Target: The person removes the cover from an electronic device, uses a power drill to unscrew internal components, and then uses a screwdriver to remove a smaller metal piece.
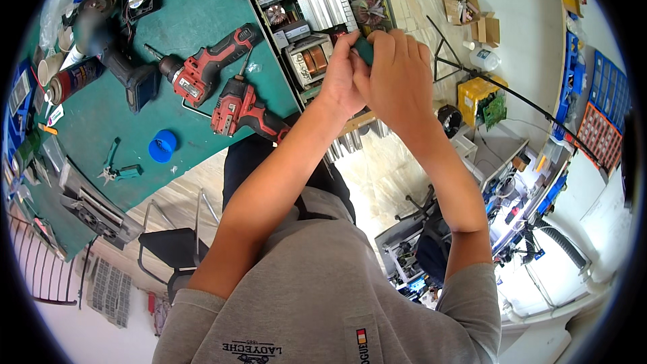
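Observation:
Both my hands are close together over the near right part of an opened electronics unit, a metal case with coils, heatsink fins and circuit parts inside. My right hand is closed round a dark green handle; its working end is hidden. My left hand presses against the same handle from the left, with thumb and fingers bent in. A ribbed silver heatsink with a yellow top rises just beyond my hands. To their left sits a transformer with copper-coloured windings.
On the green table lie two red and black power drivers, an angle grinder, a blue round cup, green-handled cutters and a spray can. A black chair stands below. Cardboard boxes lie at right.

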Available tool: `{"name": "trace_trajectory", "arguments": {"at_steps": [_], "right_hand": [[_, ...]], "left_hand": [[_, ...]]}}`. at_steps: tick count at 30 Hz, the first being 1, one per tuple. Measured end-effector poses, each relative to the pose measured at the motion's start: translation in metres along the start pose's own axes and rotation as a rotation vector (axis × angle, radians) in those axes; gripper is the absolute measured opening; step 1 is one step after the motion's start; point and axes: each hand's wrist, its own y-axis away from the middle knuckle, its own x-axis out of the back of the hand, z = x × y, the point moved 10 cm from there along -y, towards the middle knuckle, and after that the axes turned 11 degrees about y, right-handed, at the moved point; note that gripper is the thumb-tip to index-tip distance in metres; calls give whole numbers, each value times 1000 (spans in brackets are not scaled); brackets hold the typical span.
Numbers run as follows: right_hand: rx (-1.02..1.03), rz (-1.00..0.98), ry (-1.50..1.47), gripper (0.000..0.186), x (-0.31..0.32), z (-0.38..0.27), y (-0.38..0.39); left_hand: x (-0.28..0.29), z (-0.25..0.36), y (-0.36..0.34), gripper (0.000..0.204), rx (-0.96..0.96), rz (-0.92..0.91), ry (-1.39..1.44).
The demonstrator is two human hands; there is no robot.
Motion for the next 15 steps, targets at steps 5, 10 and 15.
{"name": "trace_trajectory", "arguments": {"at_steps": [5,10,15], "right_hand": [[-230,-490,-81,38,-34,12,13],[-22,119,-24,40,9,1,6],[-203,-351,-108,41,-21,9,10]], "left_hand": [[8,-1,-10,38,157,-202,134],[5,0,0,38,8,44,-12],[16,-2,-7,39,51,8,53]]}}
